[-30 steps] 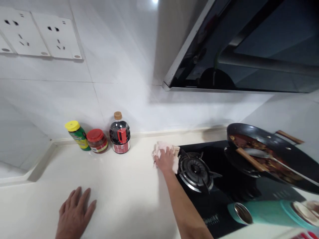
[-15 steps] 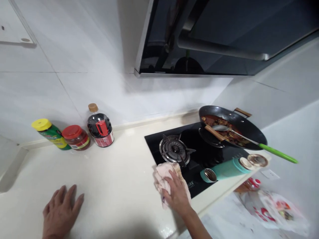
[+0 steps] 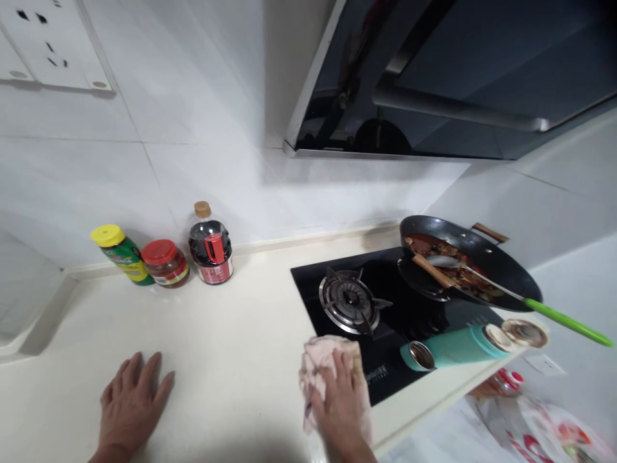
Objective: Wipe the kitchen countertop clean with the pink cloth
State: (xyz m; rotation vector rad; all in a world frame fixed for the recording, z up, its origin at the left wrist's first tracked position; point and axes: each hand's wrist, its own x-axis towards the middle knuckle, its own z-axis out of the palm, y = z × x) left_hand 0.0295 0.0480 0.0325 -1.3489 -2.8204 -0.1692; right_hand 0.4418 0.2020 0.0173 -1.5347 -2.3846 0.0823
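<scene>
My right hand [image 3: 340,395] presses down on a crumpled pale pink cloth [image 3: 318,363], fingers over its top. The cloth lies across the left front edge of the black glass gas hob [image 3: 385,334], partly on the cream counter [image 3: 231,360]. Just behind it is the hob's left burner [image 3: 351,299]. Flat on the counter at the left rests my left hand [image 3: 132,402], fingers spread, holding nothing. Right of the cloth, a turquoise flask [image 3: 465,347] lies on its side, with an open turquoise cup [image 3: 418,357] by its left end.
A wok [image 3: 482,257] of food in red sauce sits on the right burner, a green-handled spatula [image 3: 566,321] across it. By the wall stand a dark sauce bottle [image 3: 211,247], a red-lidded jar [image 3: 166,262] and a yellow-capped green container [image 3: 123,254]. A range hood [image 3: 424,83] hangs above.
The view has turned to the left, so the counter items appear further right. My right hand has drawn the cloth slightly toward the counter's front edge. My left hand stays flat.
</scene>
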